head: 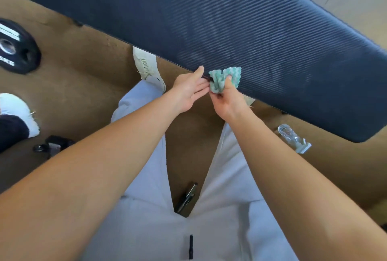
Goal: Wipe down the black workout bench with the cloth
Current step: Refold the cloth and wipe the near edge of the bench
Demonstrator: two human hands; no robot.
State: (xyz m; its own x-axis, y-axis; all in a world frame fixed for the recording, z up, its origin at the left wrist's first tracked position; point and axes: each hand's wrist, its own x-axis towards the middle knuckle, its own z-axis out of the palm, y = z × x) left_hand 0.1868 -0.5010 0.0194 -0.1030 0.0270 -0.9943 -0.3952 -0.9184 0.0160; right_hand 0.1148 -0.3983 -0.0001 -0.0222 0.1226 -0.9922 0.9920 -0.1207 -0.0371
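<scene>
While bunched in the right hand (227, 101) against the near edge of the black workout bench (240, 36), cloth (224, 79) gripped tight, left hand (189, 91) open beside it, wiping barely begun; next, likely flatten and sweep across the ribbed pad.

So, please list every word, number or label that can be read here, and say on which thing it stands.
weight plate: white lettering near its lower edge, cut off and blurred, perhaps ending "KG"; cannot read it surely.
weight plate, upper part: white stripes or letters, too blurred to read.
bench, cloth, plastic bottle: no text visible.
</scene>
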